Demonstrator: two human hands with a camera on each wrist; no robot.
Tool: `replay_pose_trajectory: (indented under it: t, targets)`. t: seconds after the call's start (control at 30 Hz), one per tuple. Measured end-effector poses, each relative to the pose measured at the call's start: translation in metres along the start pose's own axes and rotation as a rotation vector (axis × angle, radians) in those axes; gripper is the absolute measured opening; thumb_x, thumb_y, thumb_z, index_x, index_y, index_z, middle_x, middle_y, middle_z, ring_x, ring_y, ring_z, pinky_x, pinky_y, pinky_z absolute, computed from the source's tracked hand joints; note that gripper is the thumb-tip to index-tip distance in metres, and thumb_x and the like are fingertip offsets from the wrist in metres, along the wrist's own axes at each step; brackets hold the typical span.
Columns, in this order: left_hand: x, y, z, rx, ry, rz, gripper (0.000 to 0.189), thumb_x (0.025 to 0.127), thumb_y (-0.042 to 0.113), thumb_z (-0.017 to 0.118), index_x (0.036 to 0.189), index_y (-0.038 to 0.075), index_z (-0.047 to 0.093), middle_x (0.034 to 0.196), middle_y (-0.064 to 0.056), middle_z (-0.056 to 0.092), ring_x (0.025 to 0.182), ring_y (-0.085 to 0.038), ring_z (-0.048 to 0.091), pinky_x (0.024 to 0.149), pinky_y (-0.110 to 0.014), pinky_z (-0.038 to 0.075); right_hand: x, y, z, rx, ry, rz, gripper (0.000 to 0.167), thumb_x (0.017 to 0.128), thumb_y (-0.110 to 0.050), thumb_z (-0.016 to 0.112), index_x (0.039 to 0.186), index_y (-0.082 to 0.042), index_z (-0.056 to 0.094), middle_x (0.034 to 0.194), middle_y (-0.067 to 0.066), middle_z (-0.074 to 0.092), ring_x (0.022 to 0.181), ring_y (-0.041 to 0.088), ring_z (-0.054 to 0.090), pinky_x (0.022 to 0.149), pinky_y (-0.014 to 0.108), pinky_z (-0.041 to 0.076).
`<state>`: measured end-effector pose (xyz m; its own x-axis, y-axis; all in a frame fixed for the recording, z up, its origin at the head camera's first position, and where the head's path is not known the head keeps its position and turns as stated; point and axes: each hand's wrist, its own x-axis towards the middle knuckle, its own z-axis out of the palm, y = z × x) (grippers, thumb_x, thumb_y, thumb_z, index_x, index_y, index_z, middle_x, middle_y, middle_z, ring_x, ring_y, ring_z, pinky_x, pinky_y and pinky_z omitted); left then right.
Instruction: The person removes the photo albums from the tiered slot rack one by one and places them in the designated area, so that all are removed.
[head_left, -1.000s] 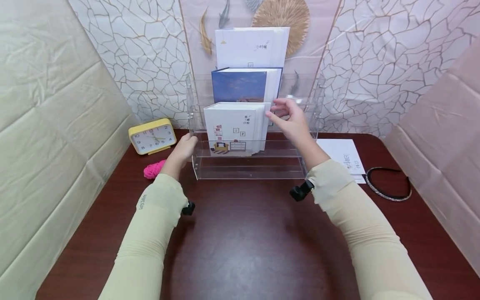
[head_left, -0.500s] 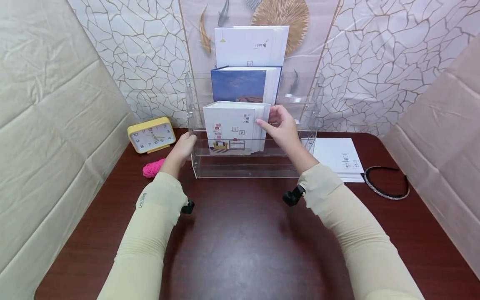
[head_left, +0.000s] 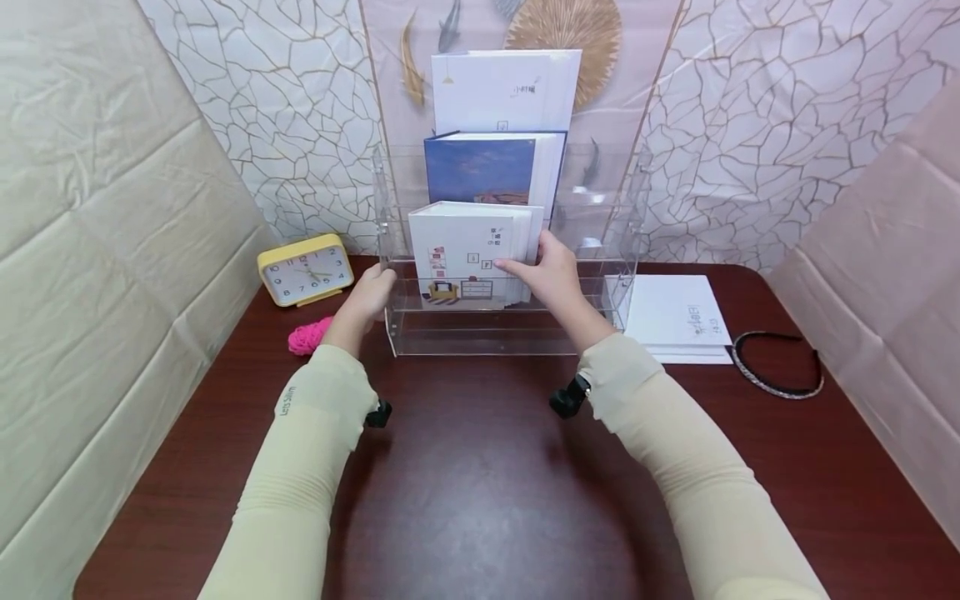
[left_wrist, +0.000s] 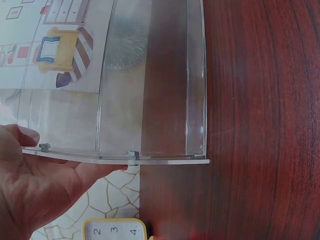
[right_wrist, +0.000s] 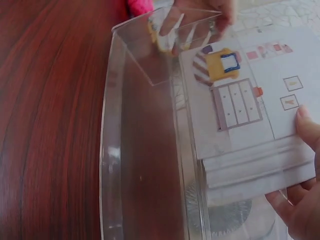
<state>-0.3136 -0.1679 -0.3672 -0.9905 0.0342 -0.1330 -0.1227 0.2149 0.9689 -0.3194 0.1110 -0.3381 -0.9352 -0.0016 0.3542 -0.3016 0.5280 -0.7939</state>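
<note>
A clear acrylic rack [head_left: 502, 342] stands on the table with books on its tiers. My left hand [head_left: 369, 293] grips the rack's left side panel; in the left wrist view the thumb lies over the panel's edge and the fingers are behind it. At the lower tier my right hand [head_left: 553, 275] holds a white book [head_left: 461, 242] by its right edge. Its thumb presses the illustrated front cover [right_wrist: 240, 95], and the other fingers are behind the book. Behind it stand a blue-covered book [head_left: 480, 167] and, higher up, another white book [head_left: 487, 87].
To the rack's left are a yellow clock [head_left: 306, 271] and a bright pink bundle [head_left: 309, 337]. White papers or booklets [head_left: 667, 312] lie to the right, beside a dark headband [head_left: 776, 387]. Fabric walls [head_left: 750, 125] enclose the table's back and sides.
My right hand has moved left and down along the book's right edge, from near its top corner to a hold with the thumb on the cover. The left hand stays on the rack.
</note>
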Motion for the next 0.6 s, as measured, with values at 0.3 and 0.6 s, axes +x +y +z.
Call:
replay_pose_trajectory:
  t: [0.3,0.6]
  targets:
    - [-0.004,0.005,-0.001,0.004,-0.003,-0.011,0.049,0.095,0.017,0.025,0.14,-0.001,0.03,0.125,-0.026,0.042,0.104,-0.035,0.048,0.089,-0.059,0.042,0.002,-0.009,0.002,0.115,0.026,0.016,0.044,0.069,-0.02,0.085,0.103,-0.003,0.061,0.094,0.011,0.068,0.081,0.02,0.062,0.068,0.032,0.053]
    - [-0.002,0.002,0.002,0.02,-0.002,-0.019,0.049,0.095,0.019,0.025,0.138,-0.003,0.031,0.121,-0.023,0.041,0.101,-0.032,0.048,0.089,-0.058,0.043,0.008,-0.022,0.008,0.224,0.041,-0.04,0.045,0.067,-0.01,0.085,0.105,-0.002,0.062,0.097,0.013,0.069,0.086,0.022,0.064,0.074,0.032,0.053]
